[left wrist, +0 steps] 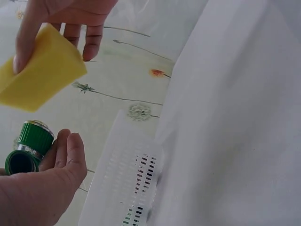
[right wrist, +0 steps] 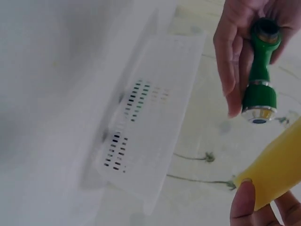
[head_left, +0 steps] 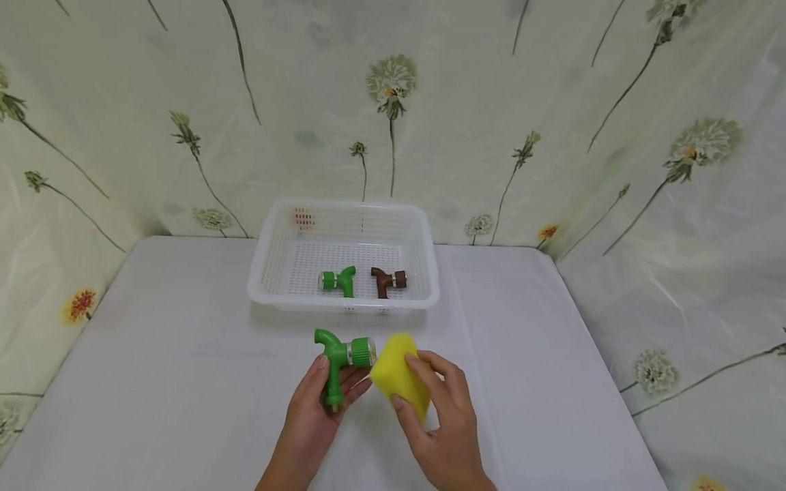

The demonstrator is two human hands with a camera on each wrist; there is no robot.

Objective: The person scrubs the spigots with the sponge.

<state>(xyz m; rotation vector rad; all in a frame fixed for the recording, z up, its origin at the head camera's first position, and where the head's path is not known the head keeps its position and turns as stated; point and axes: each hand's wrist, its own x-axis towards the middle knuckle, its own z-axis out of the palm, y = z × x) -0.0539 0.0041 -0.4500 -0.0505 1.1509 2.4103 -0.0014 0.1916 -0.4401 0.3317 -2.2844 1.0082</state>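
In the head view my left hand [head_left: 312,402] holds a green plastic tap [head_left: 335,365], thumb in front and fingers behind its body. The tap's ribbed knob with a silver end faces right, its spout up and to the left. My right hand [head_left: 445,412] pinches a yellow sponge [head_left: 399,375] between thumb and fingers, close beside the knob. From the left wrist the sponge [left wrist: 44,70] appears above the knob [left wrist: 36,137]. In the right wrist view the knob's silver face [right wrist: 258,114] points toward the sponge [right wrist: 277,165], with a gap between them.
Behind the hands stands a white perforated plastic basket [head_left: 264,273]. Inside it lie another green tap [head_left: 345,279] and a brown tap [head_left: 382,281], side by side near the front wall. A white cloth [head_left: 184,382] covers the table, and a dandelion-patterned curtain [head_left: 454,136] surrounds it.
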